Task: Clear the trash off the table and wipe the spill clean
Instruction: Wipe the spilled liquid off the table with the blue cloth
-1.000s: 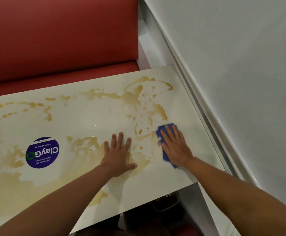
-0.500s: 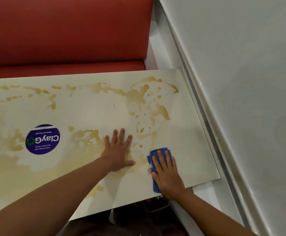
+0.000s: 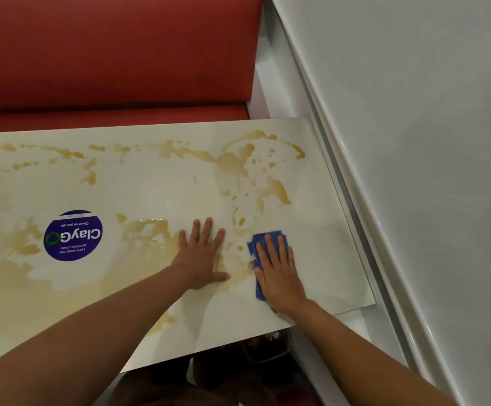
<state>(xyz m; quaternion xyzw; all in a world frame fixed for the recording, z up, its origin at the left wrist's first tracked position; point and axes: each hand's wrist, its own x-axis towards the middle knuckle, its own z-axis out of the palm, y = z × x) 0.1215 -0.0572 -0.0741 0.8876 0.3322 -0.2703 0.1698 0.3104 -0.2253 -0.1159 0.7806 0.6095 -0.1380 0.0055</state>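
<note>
A brownish spill (image 3: 238, 168) spreads in streaks and puddles over most of the white table (image 3: 326, 230). My right hand (image 3: 279, 273) presses flat, fingers straight, on a folded blue cloth (image 3: 260, 241) near the table's right front part. The cloth shows at the fingertips and along the hand's left side. My left hand (image 3: 201, 256) rests flat on the table just left of the cloth, fingers spread, partly on a wet patch. No trash shows on the table.
A round blue ClayGo sticker (image 3: 73, 235) is stuck on the table at the left. A red bench seat (image 3: 106, 54) runs behind the table. A white wall (image 3: 414, 142) borders the right edge. Dark objects, one like a bin (image 3: 267, 350), sit below the table's front edge.
My right hand dragged the cloth toward me and to the left, then pushed it a little forward again. The left hand stayed flat in place. The head camera shifted.
</note>
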